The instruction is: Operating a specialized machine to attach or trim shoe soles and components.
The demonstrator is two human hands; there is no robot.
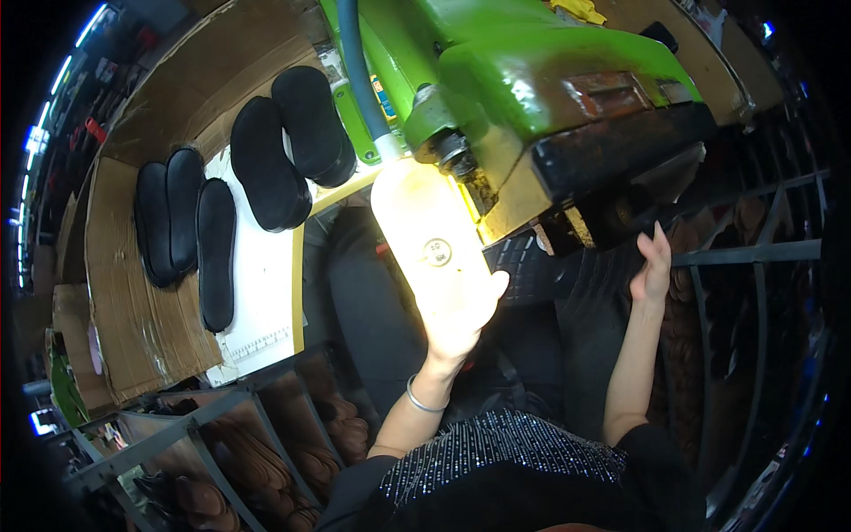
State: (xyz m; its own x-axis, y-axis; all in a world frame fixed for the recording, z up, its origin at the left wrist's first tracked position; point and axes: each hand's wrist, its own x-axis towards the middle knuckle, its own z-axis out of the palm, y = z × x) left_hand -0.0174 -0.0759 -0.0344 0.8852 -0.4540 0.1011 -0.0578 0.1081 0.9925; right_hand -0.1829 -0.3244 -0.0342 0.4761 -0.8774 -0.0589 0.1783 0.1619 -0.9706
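A pale, strongly lit shoe insole (424, 217) with a small round printed mark lies in my left hand (461, 306). The hand is closed on its lower end, the thumb out to the right side, and glare washes out the detail there. The insole's far end sits under a lamp tube (385, 146), beside the head of a green machine (514, 97). To the right, my right hand (652, 266) is raised with fingers stretched, holding nothing I can see. It is close to the machine's dark lower part (620, 213); whether it touches is unclear.
Left of the machine, black insoles (266, 164) in stacks and pairs lie on a white board (257, 324) with a ruler edge, inside an open cardboard box (133, 328). Metal racks (239, 403) with brown sole-shaped pieces stand lower left; another rack (753, 254) stands at right.
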